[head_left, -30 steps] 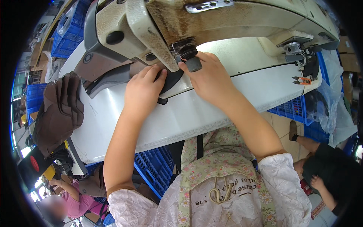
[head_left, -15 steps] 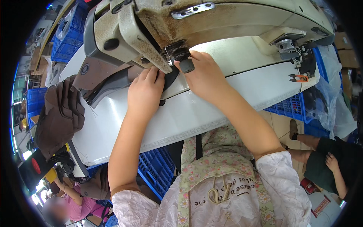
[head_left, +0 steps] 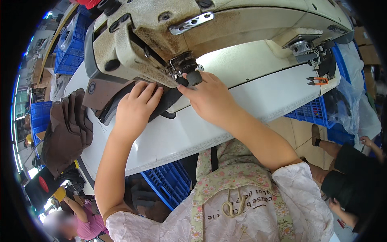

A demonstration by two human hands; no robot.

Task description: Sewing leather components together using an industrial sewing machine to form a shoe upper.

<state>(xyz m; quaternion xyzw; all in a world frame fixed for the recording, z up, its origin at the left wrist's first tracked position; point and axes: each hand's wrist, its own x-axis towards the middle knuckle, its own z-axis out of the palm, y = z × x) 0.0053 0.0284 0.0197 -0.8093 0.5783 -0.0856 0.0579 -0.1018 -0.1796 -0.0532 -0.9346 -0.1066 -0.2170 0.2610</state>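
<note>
Left hand lies flat, fingers stretched and together, pressing down on the dark curved leather piece spread over the white sewing table. Right hand sits at three o'clock from it, palm down, fingertips bent onto the same piece right at the black presser foot; neither hand grips, both press. The piece lies under the worn cream industrial sewing machine head, reaching toward nine o'clock. Out at nine o'clock of the left hand, a stack of brown cut leather pieces hangs over the table edge. Far at two o'clock, small orange-handled thread snips rest on the table. Blue plastic crates stand below.
</note>
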